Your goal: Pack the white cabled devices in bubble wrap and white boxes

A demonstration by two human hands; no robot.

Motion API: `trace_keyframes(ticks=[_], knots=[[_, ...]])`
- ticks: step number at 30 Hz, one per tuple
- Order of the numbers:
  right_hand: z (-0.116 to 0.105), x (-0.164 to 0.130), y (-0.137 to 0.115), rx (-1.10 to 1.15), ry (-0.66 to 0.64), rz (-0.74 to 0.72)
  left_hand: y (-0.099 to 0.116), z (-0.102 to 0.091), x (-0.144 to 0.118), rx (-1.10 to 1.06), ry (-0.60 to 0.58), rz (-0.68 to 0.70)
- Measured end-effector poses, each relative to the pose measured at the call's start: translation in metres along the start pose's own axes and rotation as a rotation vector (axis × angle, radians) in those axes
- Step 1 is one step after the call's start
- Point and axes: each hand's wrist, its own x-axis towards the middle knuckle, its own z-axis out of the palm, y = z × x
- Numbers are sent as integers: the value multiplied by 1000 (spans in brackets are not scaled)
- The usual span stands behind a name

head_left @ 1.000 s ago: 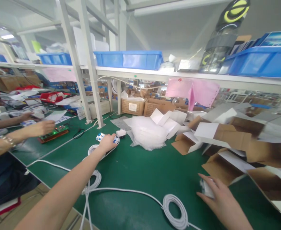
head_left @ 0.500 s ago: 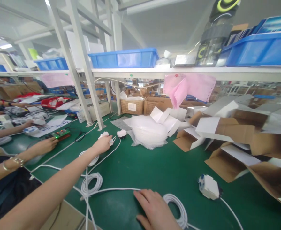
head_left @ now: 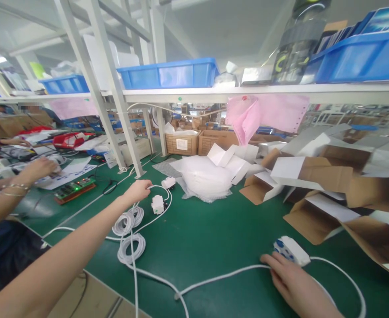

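Note:
My left hand [head_left: 138, 191] reaches far out over the green bench top [head_left: 214, 238] and is closed on a white cable [head_left: 164, 207]. A small white plug block [head_left: 157, 204] lies on that cable just right of the hand. Two loose coils of white cable [head_left: 130, 229] lie below the hand. Near the bottom edge my right hand [head_left: 294, 287] grips the near end of a white socket block with blue holes [head_left: 291, 251]. This block's cable [head_left: 221, 277] runs in a long slack line across the bench.
Another white block [head_left: 168, 182] lies beside a white plastic bag [head_left: 204, 179]. Several open cardboard boxes [head_left: 314, 218] crowd the right side. A co-worker's hands [head_left: 38, 168] work at the left near a lit circuit board [head_left: 75, 187]. Blue bins [head_left: 168, 73] stand on the shelf above.
My right hand left the cable coil and took the socket block; that coil is now pulled out into a slack line. My left hand let the plug block drop and holds its cable.

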Motion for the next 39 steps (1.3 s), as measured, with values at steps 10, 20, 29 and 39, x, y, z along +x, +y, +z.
trace_keyframes(ticks=[10, 20, 29, 39], knots=[[-14, 66, -43, -69, 71, 11, -6, -13, -23, 64, 194, -38], [121, 187, -219, 257, -102, -110, 4, -26, -49, -545, -1, 86], [158, 225, -243, 361, -110, -75, 31, -47, -75, -1129, -8, 226], [62, 194, -131, 344, -139, -92, 132, -35, -115, -1215, -240, 394]])
